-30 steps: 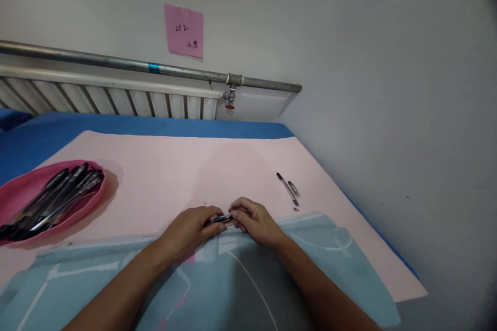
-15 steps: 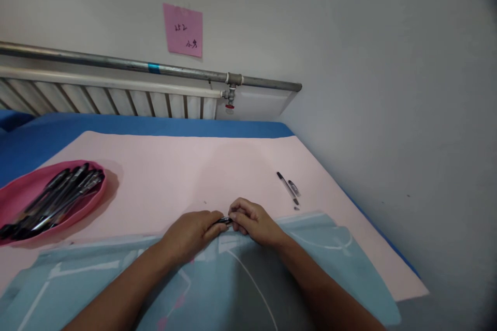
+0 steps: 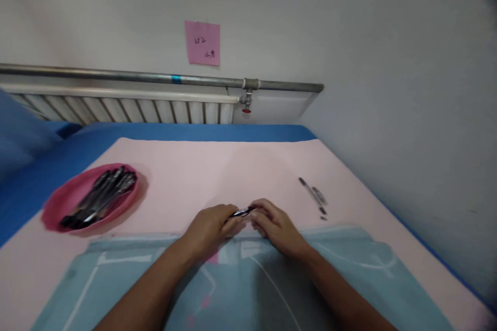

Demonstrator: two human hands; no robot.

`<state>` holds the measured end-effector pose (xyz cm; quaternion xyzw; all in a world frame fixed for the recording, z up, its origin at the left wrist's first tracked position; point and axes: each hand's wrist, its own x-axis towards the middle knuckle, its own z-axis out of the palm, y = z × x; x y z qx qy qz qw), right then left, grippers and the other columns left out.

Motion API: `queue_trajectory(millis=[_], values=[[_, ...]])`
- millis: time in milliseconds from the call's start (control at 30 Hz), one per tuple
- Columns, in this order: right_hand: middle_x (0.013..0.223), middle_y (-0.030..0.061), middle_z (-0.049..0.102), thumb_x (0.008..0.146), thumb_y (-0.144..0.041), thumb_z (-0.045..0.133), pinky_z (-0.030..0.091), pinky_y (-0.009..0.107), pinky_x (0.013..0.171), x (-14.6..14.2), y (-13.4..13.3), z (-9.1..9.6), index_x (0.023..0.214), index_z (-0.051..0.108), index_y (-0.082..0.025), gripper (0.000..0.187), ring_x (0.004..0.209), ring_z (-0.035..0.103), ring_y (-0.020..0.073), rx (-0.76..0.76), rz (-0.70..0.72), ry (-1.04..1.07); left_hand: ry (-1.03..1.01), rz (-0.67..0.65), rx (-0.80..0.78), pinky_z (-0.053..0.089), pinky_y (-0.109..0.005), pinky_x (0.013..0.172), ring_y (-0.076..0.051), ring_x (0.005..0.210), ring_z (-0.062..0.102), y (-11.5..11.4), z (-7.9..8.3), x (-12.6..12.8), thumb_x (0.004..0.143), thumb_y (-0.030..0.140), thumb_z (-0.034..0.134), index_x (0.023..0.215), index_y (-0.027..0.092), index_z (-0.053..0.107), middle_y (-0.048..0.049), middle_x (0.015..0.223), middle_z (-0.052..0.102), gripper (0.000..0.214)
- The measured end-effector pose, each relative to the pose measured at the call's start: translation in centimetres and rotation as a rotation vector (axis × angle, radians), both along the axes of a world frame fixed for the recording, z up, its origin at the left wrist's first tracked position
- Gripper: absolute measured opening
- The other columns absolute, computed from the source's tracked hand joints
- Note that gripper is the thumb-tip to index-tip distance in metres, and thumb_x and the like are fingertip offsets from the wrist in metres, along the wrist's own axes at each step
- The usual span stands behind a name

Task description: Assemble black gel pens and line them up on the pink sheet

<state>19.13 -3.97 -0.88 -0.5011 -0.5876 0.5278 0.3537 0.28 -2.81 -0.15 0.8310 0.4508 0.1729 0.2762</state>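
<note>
Pink wall note (image 3: 202, 43), writing unreadable; hands (image 3: 246, 222) pinching black pen (image 3: 241, 212)

Single view only: my head-worn camera, looking forward and down over both forearms. The left hand (image 3: 212, 225) and right hand (image 3: 277, 225) meet near, low centre of frame. Beyond them the pink sheet (image 3: 217, 165) runs to the radiator (image 3: 128, 108) and wall. No second view overlaps this one.
</note>
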Motion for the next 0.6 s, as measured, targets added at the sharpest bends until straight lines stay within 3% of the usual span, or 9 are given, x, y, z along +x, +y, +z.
queue_trajectory(millis=[133, 300, 433, 600], values=[[0.063, -0.0021, 0.049, 0.077, -0.039, 0.051, 0.030, 0.021, 0.044, 0.2, 0.2, 0.5, 0.092, 0.051, -0.017, 0.026, 0.047, 0.039, 0.0069, -0.006, -0.111, 0.003, -0.055, 0.317, 0.256, 0.041, -0.023, 0.073, -0.014, 0.080, 0.057, 1.8, 0.2, -3.1, 0.088, 0.035, 0.037, 0.109, 0.023, 0.055, -0.0028, 0.088, 0.062, 0.031], [0.058, -0.0025, 0.047, 0.075, -0.041, 0.052, 0.032, 0.023, 0.046, 0.2, 0.1, 1.1, 0.084, 0.054, -0.018, 0.025, 0.047, 0.040, 0.0084, -0.017, -0.074, -0.082, 0.060, 0.832, 0.593, 0.042, -0.029, 0.075, -0.018, 0.080, 0.055, 3.7, 1.4, -9.9, 0.086, 0.031, 0.039, 0.107, 0.017, 0.058, -0.0077, 0.091, 0.062, 0.031], [0.059, -0.0023, 0.049, 0.076, -0.039, 0.050, 0.033, 0.023, 0.047, 0.2, 0.1, 1.2, 0.081, 0.055, -0.019, 0.021, 0.048, 0.042, 0.0090, -0.004, -0.028, -0.155, 0.285, 1.171, 0.536, 0.041, -0.034, 0.072, -0.025, 0.085, 0.056, 3.8, 1.7, -14.9, 0.084, 0.032, 0.039, 0.103, 0.015, 0.061, -0.0125, 0.091, 0.063, 0.033], [0.059, -0.0030, 0.052, 0.074, -0.028, 0.050, 0.033, 0.021, 0.047, 0.3, -0.3, 0.9, 0.079, 0.056, -0.018, 0.012, 0.049, 0.044, 0.0083, 0.054, -0.035, -0.177, 0.383, 1.313, 0.317, 0.039, -0.045, 0.074, -0.034, 0.091, 0.052, 3.6, 0.2, -18.5, 0.079, 0.031, 0.042, 0.108, 0.013, 0.057, -0.0151, 0.099, 0.060, 0.037]])
